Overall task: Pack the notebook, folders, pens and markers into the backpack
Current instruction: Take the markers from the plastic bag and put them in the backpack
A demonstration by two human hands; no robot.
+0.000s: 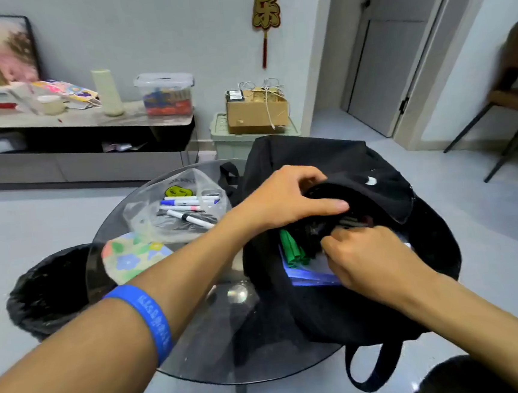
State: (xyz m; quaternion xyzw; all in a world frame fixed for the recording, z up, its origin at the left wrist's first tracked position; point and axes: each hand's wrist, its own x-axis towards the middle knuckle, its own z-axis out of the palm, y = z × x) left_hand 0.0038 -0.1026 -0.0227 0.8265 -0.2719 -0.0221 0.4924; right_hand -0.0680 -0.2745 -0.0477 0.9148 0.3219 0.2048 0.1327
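Backpack (336, 164), black and of soft cloth, is stood on the round glass table (202, 351) with its mouth opened toward the person. Its upper rim is pinched and held back by the left hand (286, 198), thumb stretched along the edge and fingers curled over it. The right hand (369, 258) is set just below, inside the opening, its fingers closed on a bundle of dark pens (352, 221) whose ends are only partly seen. Beside that hand, inside the bag, a green folder (292, 248) and a blue-edged folder (308, 278) are already lodged.

To the left of the left hand a thin clear plastic bag (146, 215) is lying on the table, and white markers (190, 218) with coloured caps are held in it. Nearer the left forearm a notebook (131, 260) with a flowered cover is resting flat.

The backpack is judged limp and liable to sag shut, so the rim would best be kept lifted while things are slid in. The markers are judged light, smooth and prone to roll; they would be taken together by the middle of their barrels. The notebook is judged fairly stiff and would be taken by its edge. The plastic bag is judged slippery and crinkly.
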